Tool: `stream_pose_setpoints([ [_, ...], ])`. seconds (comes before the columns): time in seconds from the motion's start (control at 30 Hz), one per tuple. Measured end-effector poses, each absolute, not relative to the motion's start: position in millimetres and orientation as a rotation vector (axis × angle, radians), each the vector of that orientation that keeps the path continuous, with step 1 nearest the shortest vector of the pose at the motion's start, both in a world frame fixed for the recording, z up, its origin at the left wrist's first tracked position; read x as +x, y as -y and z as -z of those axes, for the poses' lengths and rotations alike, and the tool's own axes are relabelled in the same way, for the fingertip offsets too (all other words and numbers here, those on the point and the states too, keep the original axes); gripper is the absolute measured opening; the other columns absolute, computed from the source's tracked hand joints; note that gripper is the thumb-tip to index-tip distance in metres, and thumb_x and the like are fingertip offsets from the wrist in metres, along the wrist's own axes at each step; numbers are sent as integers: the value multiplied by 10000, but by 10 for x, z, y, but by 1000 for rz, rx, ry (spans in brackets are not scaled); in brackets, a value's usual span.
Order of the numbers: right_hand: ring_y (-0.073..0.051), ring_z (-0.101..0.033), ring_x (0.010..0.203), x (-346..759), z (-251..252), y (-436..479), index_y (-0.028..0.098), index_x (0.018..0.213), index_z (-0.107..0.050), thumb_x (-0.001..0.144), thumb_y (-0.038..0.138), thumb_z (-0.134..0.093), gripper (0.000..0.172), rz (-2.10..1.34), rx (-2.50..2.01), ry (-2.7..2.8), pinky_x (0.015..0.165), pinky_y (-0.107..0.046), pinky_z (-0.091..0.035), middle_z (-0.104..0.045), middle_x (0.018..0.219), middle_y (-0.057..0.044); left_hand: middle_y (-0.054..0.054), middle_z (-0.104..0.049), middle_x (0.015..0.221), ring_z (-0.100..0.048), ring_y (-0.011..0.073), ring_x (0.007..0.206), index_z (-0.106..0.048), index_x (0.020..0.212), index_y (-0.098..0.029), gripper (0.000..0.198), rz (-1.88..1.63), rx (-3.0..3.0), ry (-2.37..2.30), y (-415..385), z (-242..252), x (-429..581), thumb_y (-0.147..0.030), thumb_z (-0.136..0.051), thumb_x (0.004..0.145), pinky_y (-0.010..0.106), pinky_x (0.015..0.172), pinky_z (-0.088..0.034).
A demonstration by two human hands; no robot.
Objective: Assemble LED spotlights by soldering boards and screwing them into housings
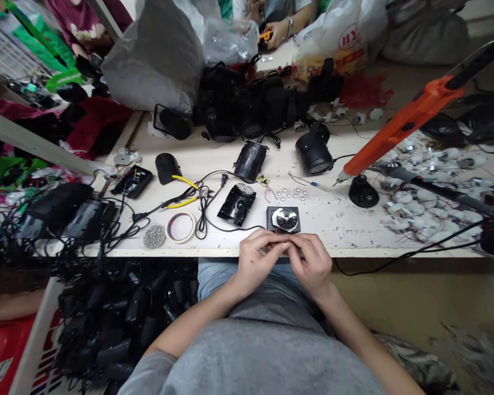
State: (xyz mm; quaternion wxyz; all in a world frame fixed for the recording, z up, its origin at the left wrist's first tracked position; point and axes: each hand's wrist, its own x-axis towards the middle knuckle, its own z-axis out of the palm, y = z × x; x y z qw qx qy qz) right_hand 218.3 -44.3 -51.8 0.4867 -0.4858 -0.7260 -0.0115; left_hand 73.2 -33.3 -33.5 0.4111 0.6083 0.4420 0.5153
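My left hand and my right hand meet at the table's front edge, fingertips pinched together. What they pinch is too small or too hidden to make out. Just beyond the fingers, a round part with a black centre and a silvery white rim rests on a dark square block. A bit of red wire shows between it and my left hand. Behind the block lie several small clear lens-like pieces. To the left, an opened black housing lies tilted, with a black cord running from it.
An orange-handled tool hangs in from the right, tip low over the table. White wired parts crowd the right side. Left are a tape roll, yellow-handled tweezers and black housings. Another person's hand works across the table.
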Motion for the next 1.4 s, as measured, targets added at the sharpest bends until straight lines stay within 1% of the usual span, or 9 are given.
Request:
stream_pose_setpoints([
  [0.1, -169, -656, 756, 2167, 498, 446, 197, 994, -635, 894, 40, -617, 188, 14, -1184, 1764, 682, -298, -580, -670, 835, -50, 48, -736, 817, -681, 139, 714, -791, 876, -193, 135, -1222, 1297, -1104, 311, 313, 770, -321, -776, 835, 246, 627, -569],
  [0.23, -162, -661, 755, 2167, 472, 450, 186, 977, -630, 889, 27, -620, 182, -3, -1185, 1730, 679, -292, -579, -677, 819, -49, 45, -715, 844, -658, 107, 647, -779, 956, -174, 318, -1202, 1111, -1116, 316, 337, 788, -357, -869, 712, 223, 604, -565],
  [0.3, -157, -660, 744, 2170, 465, 449, 189, 972, -627, 883, 26, -632, 185, -1, -1183, 1711, 665, -283, -574, -678, 810, -43, 36, -696, 832, -639, 95, 637, -783, 931, -179, 302, -1229, 1126, -1154, 332, 359, 787, -346, -877, 697, 209, 588, -543],
  [0.43, -149, -649, 725, 2152, 474, 447, 189, 948, -628, 874, 34, -647, 173, 17, -1174, 1707, 636, -268, -555, -673, 792, -40, 31, -674, 761, -596, 103, 619, -803, 824, -203, 165, -1230, 1156, -1173, 349, 370, 787, -349, -833, 754, 218, 537, -491],
  [0.73, -148, -633, 671, 2179, 434, 434, 187, 865, -649, 869, 54, -637, 133, 2, -1139, 1785, 615, -268, -535, -666, 724, -29, 24, -650, 785, -580, 100, 629, -759, 786, -178, 198, -1213, 1218, -1210, 301, 344, 814, -374, -783, 801, 212, 553, -475],
  [0.9, -160, -676, 714, 2397, 293, 414, 194, 1003, -689, 873, 57, -626, 199, -33, -1162, 1818, 647, -280, -564, -702, 805, -46, 35, -694, 816, -613, 121, 666, -702, 874, -182, 128, -1101, 1556, -1228, 311, 308, 795, -274, -629, 925, 226, 593, -491],
  [1.03, -167, -676, 740, 2504, 244, 387, 194, 1097, -680, 889, 74, -605, 251, 39, -1129, 1949, 675, -286, -567, -704, 827, -48, 36, -713, 828, -652, 148, 731, -672, 917, -199, 129, -1071, 1949, -1234, 295, 298, 807, -223, -555, 964, 258, 677, -526],
  [1.23, -170, -628, 737, 2534, 279, 364, 178, 1052, -643, 899, 72, -605, 190, 160, -1096, 2083, 693, -294, -541, -686, 810, -49, 37, -709, 836, -666, 169, 763, -652, 946, -196, 131, -1031, 2164, -1246, 271, 322, 824, -191, -524, 977, 278, 704, -531],
  [1.4, -178, -604, 760, 2530, 308, 346, 175, 988, -595, 907, 52, -554, 153, 54, -1099, 2062, 682, -299, -540, -640, 811, -55, 34, -695, 824, -657, 161, 754, -649, 939, -187, 116, -1053, 2190, -1207, 253, 307, 808, -190, -540, 979, 266, 698, -518],
])
